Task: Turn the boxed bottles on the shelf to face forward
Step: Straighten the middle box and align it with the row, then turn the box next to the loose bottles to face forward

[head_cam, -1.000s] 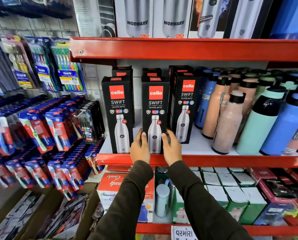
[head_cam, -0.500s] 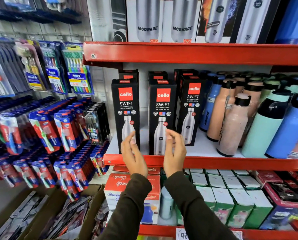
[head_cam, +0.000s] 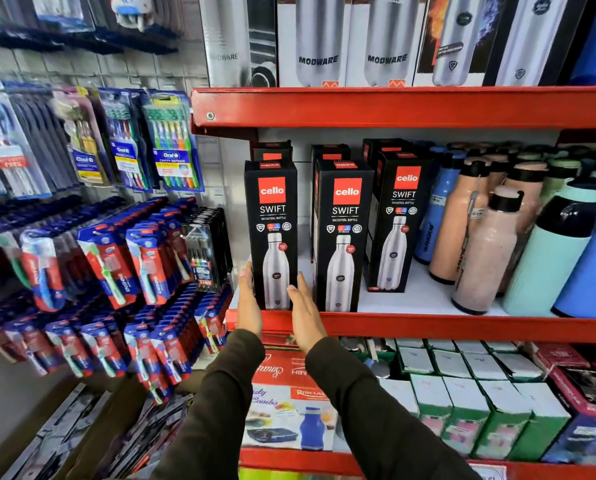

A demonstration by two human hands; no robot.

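Observation:
Three black boxed "cello SWIFT" bottles stand along the front of the red shelf [head_cam: 463, 329], with more boxes behind them. The left box [head_cam: 272, 216] and the middle box [head_cam: 345, 216] show their printed fronts. The right box [head_cam: 397, 209] stands farther back and is turned slightly, so its left side shows. My left hand [head_cam: 250, 306] lies flat along the left box's lower left edge. My right hand [head_cam: 305, 311] is at that box's lower right corner, in the gap beside the middle box. Both hands have straight fingers and grip nothing.
Loose pink, blue and mint bottles [head_cam: 487, 244] crowd the shelf's right half. Toothbrush packs [head_cam: 144, 258] hang on the wall at left. MODWARE boxes [head_cam: 319, 43] stand on the red shelf above. Green and white cartons [head_cam: 463, 407] fill the shelf below.
Both hands let go of the middle box and moved left, and they now flank the left box. The view has shifted closer and to the left.

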